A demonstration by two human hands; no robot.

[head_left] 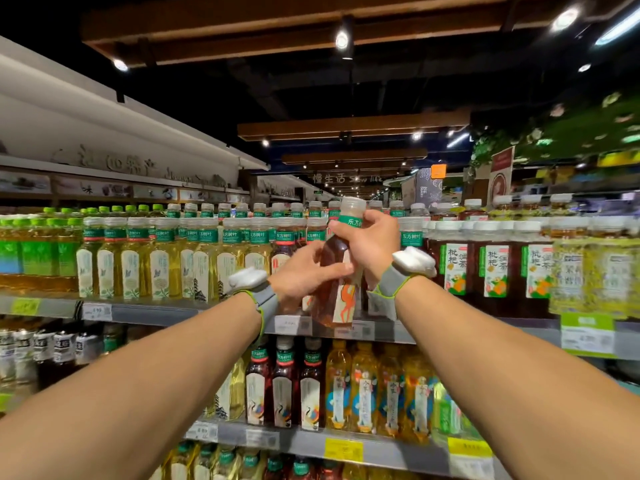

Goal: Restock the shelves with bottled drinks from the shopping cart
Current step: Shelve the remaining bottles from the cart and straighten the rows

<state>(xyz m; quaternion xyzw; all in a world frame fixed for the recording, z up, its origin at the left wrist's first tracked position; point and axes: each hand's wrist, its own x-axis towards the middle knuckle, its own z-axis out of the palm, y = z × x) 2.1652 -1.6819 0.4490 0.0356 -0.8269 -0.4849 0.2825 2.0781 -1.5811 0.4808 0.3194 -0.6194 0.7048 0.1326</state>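
A bottle of reddish-brown tea point(337, 268) with a white cap, a green neck band and an orange figure on its label is held up in front of the top shelf point(166, 311). My right hand point(369, 242) grips its neck and shoulder just below the cap. My left hand point(304, 271) holds the bottle's middle from the left, thumb across the front. The bottle leans slightly, its base near the shelf's front edge. The shopping cart is out of view.
The top shelf carries rows of pale yellow tea bottles point(159, 261) on the left and dark loquat tea bottles point(491, 268) on the right. The shelf below point(311, 439) holds dark and yellow bottles. Price tags line the shelf edges. The aisle runs on behind.
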